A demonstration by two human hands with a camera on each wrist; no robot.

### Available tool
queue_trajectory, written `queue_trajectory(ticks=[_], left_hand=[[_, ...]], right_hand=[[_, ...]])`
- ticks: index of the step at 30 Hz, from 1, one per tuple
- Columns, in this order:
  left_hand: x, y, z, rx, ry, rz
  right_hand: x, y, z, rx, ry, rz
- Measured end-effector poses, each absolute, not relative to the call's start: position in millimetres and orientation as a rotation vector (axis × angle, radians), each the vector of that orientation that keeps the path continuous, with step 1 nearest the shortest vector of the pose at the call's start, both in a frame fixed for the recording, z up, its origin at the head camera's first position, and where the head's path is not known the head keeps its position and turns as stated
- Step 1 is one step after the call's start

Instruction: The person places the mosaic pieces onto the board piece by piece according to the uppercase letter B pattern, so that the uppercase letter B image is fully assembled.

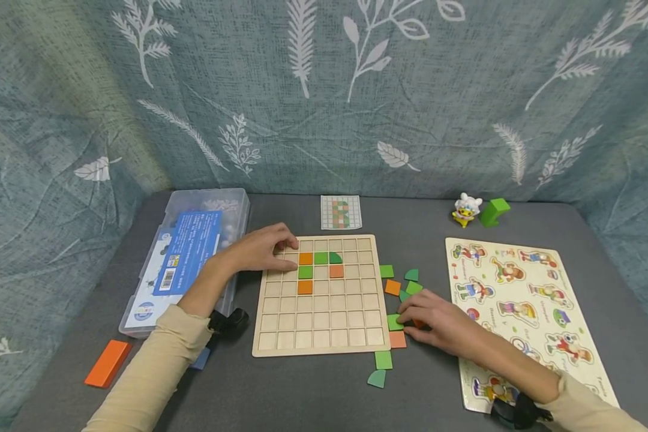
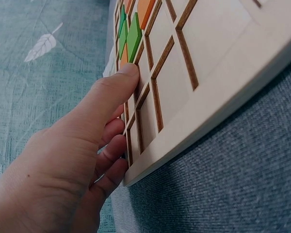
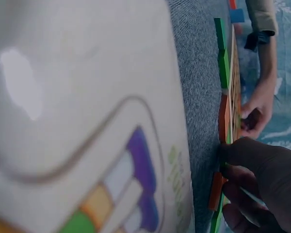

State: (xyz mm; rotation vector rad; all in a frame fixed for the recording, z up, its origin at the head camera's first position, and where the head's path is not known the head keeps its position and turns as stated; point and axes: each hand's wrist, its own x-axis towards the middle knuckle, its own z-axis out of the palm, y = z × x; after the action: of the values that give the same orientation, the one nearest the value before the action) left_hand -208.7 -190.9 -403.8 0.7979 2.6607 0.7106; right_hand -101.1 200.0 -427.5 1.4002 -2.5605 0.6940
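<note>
Puzzle board (image 3: 111, 68), nearest in R wrist view, lies right of our R hand (image 1: 434, 315), prob. parked out of the way. Grid board (image 1: 321, 305) sits left of that hand; our L hand (image 1: 259, 248), released, rests at its corner, prob. steadying it. Pattern card (image 1: 341, 213) lies beyond, likely for ref. Loose tiles (image 1: 392, 287) surround R hand, prob. for pickup; whether it's pinching a green tile (image 1: 394, 322), we can't tell.

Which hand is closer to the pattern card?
Left. The left hand rests at the left side of the wooden grid board, in front and left of the pattern card; the right hand is farther, among loose tiles right of the board.
</note>
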Motion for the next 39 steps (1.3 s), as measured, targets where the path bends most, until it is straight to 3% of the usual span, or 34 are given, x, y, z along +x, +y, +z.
queue_trajectory(ticks=[9, 18, 30, 39], left_hand=[[-209.0, -191.3, -402.7, 0.807, 2.654, 0.711], [-209.7, -191.8, -402.7, 0.814, 2.644, 0.728], [-209.7, -191.2, -403.8, 0.815, 2.657, 0.721], [-208.4, -192.1, -403.4, 0.818, 2.655, 0.729]], right_hand=[[-102.6, 194.5, -428.1, 1.292, -2.585, 0.598], [-116.7, 183.3, -405.5, 1.167, -2.669, 0.624], [-149.4, 107.8, -406.2, 1.484, -2.535, 0.609], [-160.1, 74.9, -411.2, 1.547, -2.527, 0.51]])
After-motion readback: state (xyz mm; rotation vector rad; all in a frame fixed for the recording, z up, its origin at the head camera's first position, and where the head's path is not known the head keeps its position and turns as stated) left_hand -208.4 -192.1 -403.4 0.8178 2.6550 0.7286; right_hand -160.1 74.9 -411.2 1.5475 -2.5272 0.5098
